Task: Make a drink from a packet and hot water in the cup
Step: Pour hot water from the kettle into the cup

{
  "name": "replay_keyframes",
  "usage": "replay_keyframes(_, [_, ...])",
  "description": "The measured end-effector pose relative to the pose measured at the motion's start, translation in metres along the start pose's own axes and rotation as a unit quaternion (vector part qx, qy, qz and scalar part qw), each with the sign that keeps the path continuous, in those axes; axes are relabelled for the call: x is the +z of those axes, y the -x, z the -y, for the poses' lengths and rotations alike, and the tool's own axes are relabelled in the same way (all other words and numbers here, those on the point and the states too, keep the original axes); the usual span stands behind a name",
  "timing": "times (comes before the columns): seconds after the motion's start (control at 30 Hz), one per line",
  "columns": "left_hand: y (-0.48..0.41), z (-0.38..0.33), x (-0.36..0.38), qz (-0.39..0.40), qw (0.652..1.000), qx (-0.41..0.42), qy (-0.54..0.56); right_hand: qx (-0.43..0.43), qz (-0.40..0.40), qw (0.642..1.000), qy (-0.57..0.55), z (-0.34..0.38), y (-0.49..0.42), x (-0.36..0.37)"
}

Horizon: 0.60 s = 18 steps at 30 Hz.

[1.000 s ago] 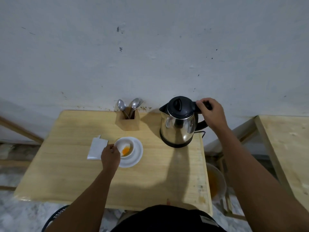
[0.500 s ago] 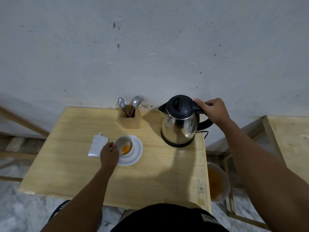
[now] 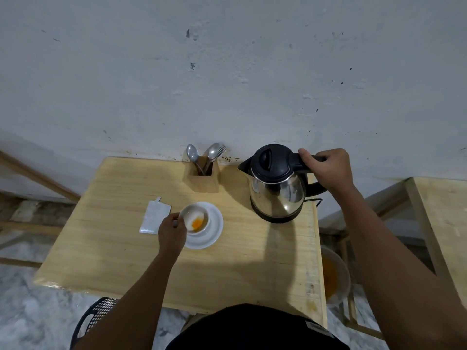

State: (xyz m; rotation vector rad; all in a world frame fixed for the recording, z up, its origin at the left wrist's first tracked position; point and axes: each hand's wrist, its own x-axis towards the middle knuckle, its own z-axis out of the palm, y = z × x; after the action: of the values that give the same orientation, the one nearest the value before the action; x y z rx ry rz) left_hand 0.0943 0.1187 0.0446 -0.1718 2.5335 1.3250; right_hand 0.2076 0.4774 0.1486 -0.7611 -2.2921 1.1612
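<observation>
Against the pale, marked wall (image 3: 227, 72) stands a light wooden table (image 3: 121, 248), its far edge touching the wall. A second wooden surface (image 3: 444, 223) sits to the right, apart from the first. On the floor between them rests a bowl (image 3: 336, 274) containing an orange-brown residue. A black perforated basket (image 3: 96, 317) shows at the table's near left corner.

On the table's far right portion stands a steel kettle (image 3: 276, 190) with a black lid, seated upright on its black base, spout pointing left. The person's right hand (image 3: 328, 170) is wrapped around the black handle at the top, fingers curled closed on it, thumb toward the lid.

Near the far edge, left of the kettle, stands a wooden holder (image 3: 203, 178) containing two spoons and a fork, bowls and tines upward.

Toward the centre sits a white saucer (image 3: 214, 228). A white cup (image 3: 194, 218) stands on it, tilted toward the kettle, with a patch of orange powder (image 3: 197, 223) inside on its lower wall. The left hand (image 3: 171, 233) grips the cup at its left side, fingers pinched closed at the rim; whether they hold a handle cannot be told.

Just left of that hand lies a white packet (image 3: 153, 218), flat on the table, its torn corner pointing away from the person. The packet is close beside the saucer, partly covered by the hand.
</observation>
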Motion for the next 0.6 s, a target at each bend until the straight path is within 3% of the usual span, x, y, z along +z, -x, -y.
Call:
replay_keyframes(0.27, [-0.007,0.007,-0.002,0.008,1.000,-0.008,0.009,-0.021,0.040,0.996,0.071,0.049,0.005,0.014])
replay_keyframes(0.6, [-0.016,0.005,-0.023,0.098,0.993,-0.031,0.066,-0.016,0.089,0.970,0.228,0.108,0.024,0.041])
